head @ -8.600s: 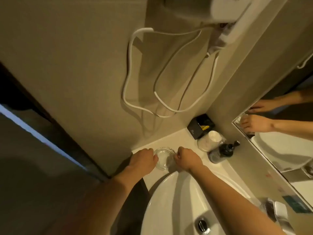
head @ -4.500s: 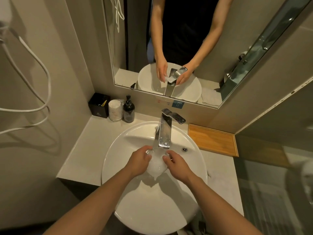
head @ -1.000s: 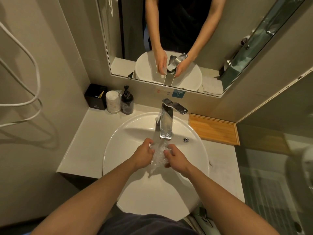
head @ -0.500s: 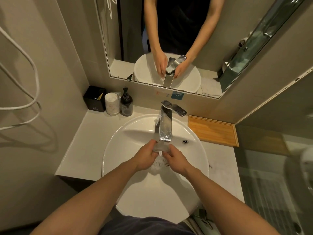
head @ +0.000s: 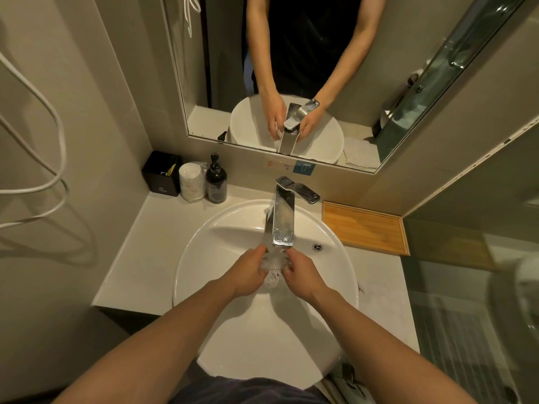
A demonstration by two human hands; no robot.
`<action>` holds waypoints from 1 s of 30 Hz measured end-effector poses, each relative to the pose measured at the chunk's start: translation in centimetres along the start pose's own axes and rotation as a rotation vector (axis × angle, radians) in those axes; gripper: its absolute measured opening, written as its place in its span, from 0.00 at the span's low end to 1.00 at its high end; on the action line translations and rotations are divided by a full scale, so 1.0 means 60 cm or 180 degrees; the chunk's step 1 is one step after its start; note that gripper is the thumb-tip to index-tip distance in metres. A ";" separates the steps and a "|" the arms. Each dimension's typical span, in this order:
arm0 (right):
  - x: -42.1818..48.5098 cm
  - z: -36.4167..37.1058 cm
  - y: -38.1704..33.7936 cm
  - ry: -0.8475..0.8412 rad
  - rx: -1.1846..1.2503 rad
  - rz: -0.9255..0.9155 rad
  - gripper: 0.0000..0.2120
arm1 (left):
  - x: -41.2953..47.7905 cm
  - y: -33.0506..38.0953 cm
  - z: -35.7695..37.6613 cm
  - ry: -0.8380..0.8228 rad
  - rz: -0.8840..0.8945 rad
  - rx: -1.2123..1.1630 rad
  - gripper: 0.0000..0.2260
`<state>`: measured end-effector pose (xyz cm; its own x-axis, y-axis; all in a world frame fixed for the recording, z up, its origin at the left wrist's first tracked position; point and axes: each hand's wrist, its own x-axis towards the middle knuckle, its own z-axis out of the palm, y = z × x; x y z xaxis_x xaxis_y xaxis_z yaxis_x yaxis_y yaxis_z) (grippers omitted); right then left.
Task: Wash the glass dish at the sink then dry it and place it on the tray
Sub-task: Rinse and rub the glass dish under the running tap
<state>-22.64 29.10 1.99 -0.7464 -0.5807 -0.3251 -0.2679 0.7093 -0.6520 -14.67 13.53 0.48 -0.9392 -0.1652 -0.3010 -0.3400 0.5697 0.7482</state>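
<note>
- I see my left hand (head: 248, 275) and right hand (head: 303, 277) both closed around the glass dish (head: 275, 268), water running over it, inside the white sink (head: 221, 234).
- Wooden tray (head: 364, 227) sits bare at two o'clock on the pale counter (head: 151, 237).

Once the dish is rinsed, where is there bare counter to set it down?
Bare: the counter left of the sink, in front of the soap bottle; the wooden tray right of the faucet. Crowded: the back-left corner, with black box, cup stack and bottle.
</note>
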 end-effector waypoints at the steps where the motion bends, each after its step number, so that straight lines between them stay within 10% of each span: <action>1: 0.000 0.001 -0.005 0.0057 -0.0067 -0.0037 0.19 | 0.003 0.003 -0.003 -0.0005 -0.0065 0.0046 0.17; 16: 0.013 0.004 -0.007 0.0069 -0.0219 0.0163 0.18 | 0.010 0.020 -0.002 0.0017 -0.0129 -0.0055 0.21; 22: 0.010 -0.005 0.011 0.0007 0.0313 -0.0010 0.20 | 0.005 0.003 -0.008 0.0243 -0.0199 -0.0672 0.05; 30: 0.004 -0.010 0.016 0.0036 0.0793 -0.0009 0.23 | -0.014 -0.006 -0.026 -0.0366 -0.0228 -0.1830 0.21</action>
<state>-23.47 29.88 1.69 -0.7529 -0.5772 -0.3162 -0.1126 0.5864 -0.8022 -13.85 12.17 1.37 -0.9127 -0.0806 -0.4007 -0.4039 0.0272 0.9144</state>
